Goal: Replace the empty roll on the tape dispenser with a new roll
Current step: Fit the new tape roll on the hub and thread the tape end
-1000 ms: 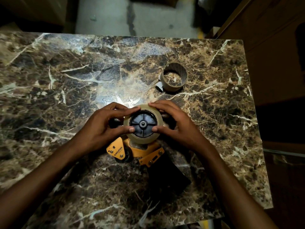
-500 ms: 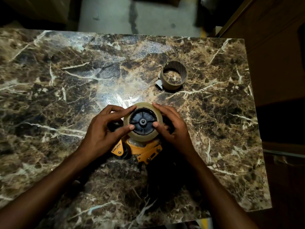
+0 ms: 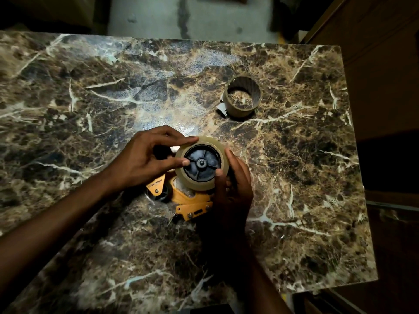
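A yellow tape dispenser (image 3: 190,202) lies flat on the marble table (image 3: 294,177). A new clear tape roll (image 3: 199,184) sits around the dispenser's dark hub (image 3: 201,163). My left hand (image 3: 145,159) grips the roll's left and top edge, thumb on the hub's rim. My right hand (image 3: 233,189) wraps the roll's right and lower side, thumb on its face. The dispenser's handle is hidden under my right wrist. The empty cardboard core (image 3: 242,98) lies apart at the back right.
The table's right edge (image 3: 353,155) borders dark wooden furniture. Grey floor (image 3: 192,17) shows beyond the far edge. Bare marble lies to the left and in front of my hands.
My right hand has slid from the roll's top right down to its lower right side. My left fingers have shifted up along the roll's top edge.
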